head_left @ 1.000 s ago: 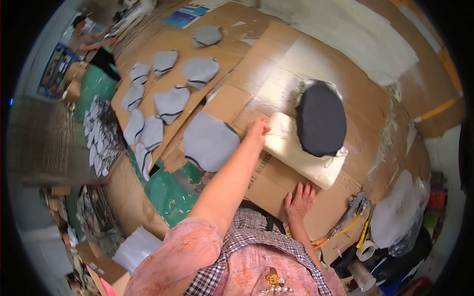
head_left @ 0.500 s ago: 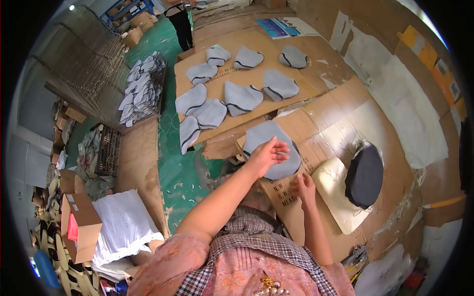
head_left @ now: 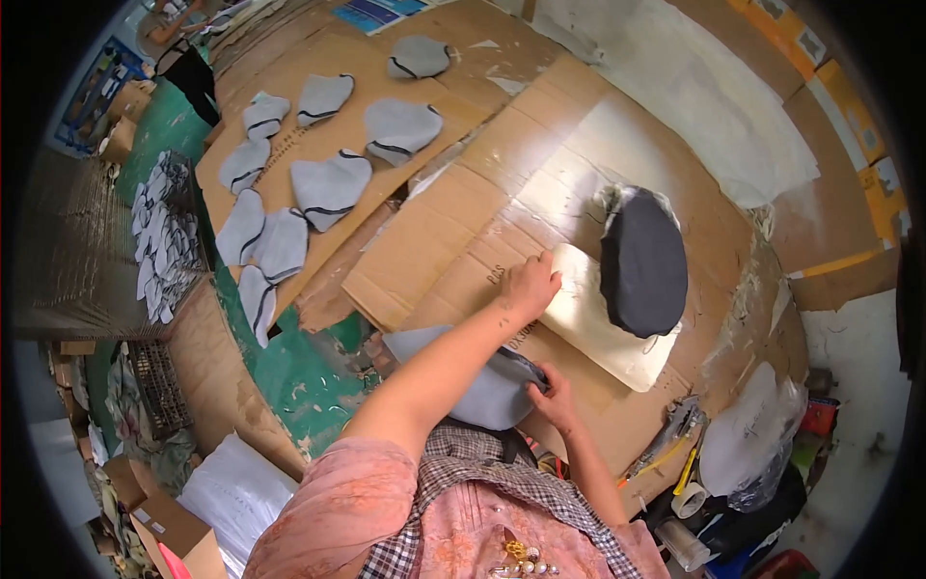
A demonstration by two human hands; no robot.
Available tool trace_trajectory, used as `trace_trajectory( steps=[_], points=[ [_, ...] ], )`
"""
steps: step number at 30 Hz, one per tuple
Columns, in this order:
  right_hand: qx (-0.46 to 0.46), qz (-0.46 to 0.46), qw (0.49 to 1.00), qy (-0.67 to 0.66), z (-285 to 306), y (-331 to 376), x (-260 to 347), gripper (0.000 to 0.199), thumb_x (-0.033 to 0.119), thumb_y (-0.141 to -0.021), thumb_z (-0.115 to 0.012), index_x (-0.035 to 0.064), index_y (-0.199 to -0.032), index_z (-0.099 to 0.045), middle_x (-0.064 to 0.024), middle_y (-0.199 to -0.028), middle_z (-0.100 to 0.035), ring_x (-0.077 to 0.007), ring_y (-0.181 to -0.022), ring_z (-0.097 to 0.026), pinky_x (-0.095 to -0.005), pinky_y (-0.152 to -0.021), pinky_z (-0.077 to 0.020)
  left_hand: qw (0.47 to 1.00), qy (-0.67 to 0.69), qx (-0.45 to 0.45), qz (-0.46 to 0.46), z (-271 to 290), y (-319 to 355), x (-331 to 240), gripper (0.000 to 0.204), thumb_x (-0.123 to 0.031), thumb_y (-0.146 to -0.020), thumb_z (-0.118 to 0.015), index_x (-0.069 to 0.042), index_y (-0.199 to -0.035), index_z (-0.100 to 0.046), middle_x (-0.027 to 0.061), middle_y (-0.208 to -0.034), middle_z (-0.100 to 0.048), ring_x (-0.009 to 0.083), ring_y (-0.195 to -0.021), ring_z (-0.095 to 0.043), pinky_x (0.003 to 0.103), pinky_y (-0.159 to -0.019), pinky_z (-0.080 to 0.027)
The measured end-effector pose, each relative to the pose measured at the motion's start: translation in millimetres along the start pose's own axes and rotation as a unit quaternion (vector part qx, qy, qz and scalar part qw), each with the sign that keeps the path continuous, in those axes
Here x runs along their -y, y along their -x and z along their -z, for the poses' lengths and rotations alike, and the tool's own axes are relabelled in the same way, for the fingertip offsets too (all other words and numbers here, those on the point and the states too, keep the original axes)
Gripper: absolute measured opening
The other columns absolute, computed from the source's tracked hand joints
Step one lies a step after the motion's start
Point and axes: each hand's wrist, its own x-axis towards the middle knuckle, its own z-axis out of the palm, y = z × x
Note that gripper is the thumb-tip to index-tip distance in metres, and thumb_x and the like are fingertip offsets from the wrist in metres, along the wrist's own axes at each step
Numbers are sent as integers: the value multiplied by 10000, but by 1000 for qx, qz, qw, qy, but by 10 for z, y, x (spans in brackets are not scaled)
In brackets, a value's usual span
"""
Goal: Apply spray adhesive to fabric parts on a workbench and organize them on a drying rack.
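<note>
The left hand [head_left: 531,287] lies on the near edge of a cream board [head_left: 598,323], fingers curled and pressed together over that edge; bare cardboard [head_left: 453,241] stretches open beyond and to the left of the fingertips. Just past them to the right a dark oval pad [head_left: 644,261] sits on the board, its long axis running away from the person. The right hand [head_left: 555,394] pinches the right edge of a grey fabric piece [head_left: 482,391], which lies near the body with its long axis across, a green floor [head_left: 309,372] beside it.
</note>
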Motion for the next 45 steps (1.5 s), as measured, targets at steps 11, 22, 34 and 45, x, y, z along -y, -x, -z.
trace_trajectory(
  steps=[11, 22, 34, 45],
  points=[
    [43, -79, 995, -52, 222, -248, -109, 251, 73, -718, -573, -9, -955, -560, -27, -708, -554, -91, -632, -503, -233, -585, -438, 984, 146, 101, 16, -51, -128, 166, 493, -195, -643, -581, 10, -1054, -402, 208, -926, -563, 355, -855, -555, 398, -757, -438],
    [40, -55, 996, -53, 199, -255, -69, 215, 54, -729, -576, -8, -933, -556, 20, -709, -508, -55, -637, -466, -202, -571, -414, 795, 377, 331, 341, -69, -565, 443, 147, -91, -522, -620, -17, -641, -577, 122, -609, -576, 213, -445, -516, 266, -369, -367],
    [59, -53, 996, -49, 205, -243, -132, 201, 68, -726, -584, 5, -915, -560, 26, -689, -508, -62, -624, -469, -211, -563, -414, 687, 655, 105, 297, -49, -107, 612, 143, -186, -814, -542, -49, -817, -583, 39, -673, -599, 116, -501, -538, 203, -469, -433],
    [207, -61, 974, -66, 76, -181, 737, 243, 82, -769, -591, -3, -994, -557, 14, -776, -558, -61, -685, -513, -196, -611, -432, 854, 506, -97, 78, 1002, 870, 984, 205, -186, -854, -536, -5, -894, -623, 38, -737, -613, 84, -649, -565, 210, -587, -458]
  ],
)
